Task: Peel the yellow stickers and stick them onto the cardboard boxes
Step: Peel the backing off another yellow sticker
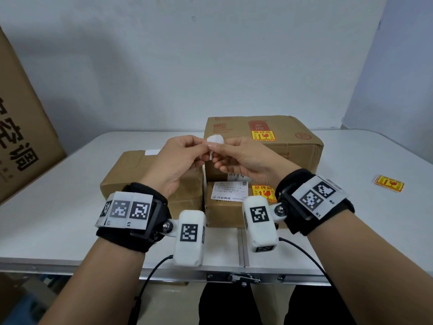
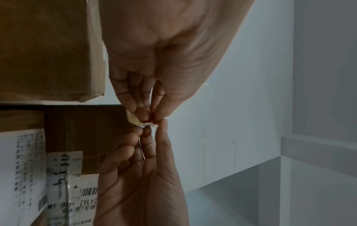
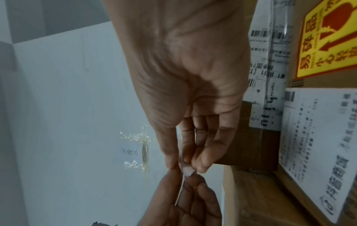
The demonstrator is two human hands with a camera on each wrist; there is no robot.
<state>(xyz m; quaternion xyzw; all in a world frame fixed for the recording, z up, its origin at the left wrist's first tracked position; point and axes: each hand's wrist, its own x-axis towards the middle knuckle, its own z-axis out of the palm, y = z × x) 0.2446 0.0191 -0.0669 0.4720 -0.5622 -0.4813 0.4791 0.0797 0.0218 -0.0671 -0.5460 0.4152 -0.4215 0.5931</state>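
Both hands meet in the air above the boxes and pinch one small sticker [image 1: 215,143], whose white backing faces me. My left hand [image 1: 206,148] pinches it from the left and my right hand [image 1: 217,150] from the right. The left wrist view shows a yellowish edge of the sticker [image 2: 134,119] at the fingertips of the left hand [image 2: 152,120]. In the right wrist view the white backing [image 3: 186,169] curls between the fingers of the right hand [image 3: 185,165]. A big box [image 1: 293,146] and a small box [image 1: 225,212] each bear a yellow sticker. The left box [image 1: 126,174] shows none.
A small pile of yellow stickers [image 1: 390,183] lies on the white table [image 1: 363,219] at the right. A very large printed carton [image 1: 21,137] stands at the left edge. The table's front edge with a metal latch [image 1: 243,277] is just below my wrists.
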